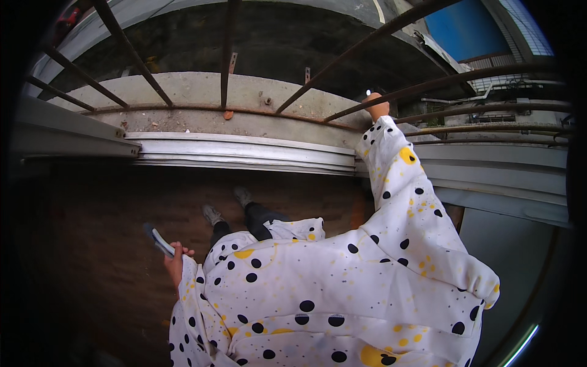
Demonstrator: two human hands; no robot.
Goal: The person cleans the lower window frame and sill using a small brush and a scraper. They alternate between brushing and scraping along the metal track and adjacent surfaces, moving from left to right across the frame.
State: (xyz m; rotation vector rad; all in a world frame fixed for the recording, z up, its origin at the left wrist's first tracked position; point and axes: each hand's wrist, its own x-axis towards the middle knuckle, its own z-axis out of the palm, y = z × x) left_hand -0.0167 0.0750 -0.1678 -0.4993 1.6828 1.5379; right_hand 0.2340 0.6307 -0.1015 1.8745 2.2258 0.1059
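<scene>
At the lower left, my left hand (176, 260) is closed around a slim, curved tool (159, 239), pale with a dark end. Its exact kind is unclear; it is held over the floor, beside my body. My right arm reaches out over the window sill, and my right hand (378, 106) is at the rusty metal window bars (357, 108), near the far right end of the concrete ledge (192, 89). A tiny bright white spot shows at its fingers; whether it is a held thing cannot be told. The bar and the hand's own back partly hide the fingers.
The aluminium window track (243, 149) runs in front of me, with a sliding frame (78, 133) at left and more frames (495, 169) at right. Grit and an orange-brown fragment (228, 115) lie on the ledge. Pipes (477, 97) run outside. Below is a wood-patterned floor (114, 270).
</scene>
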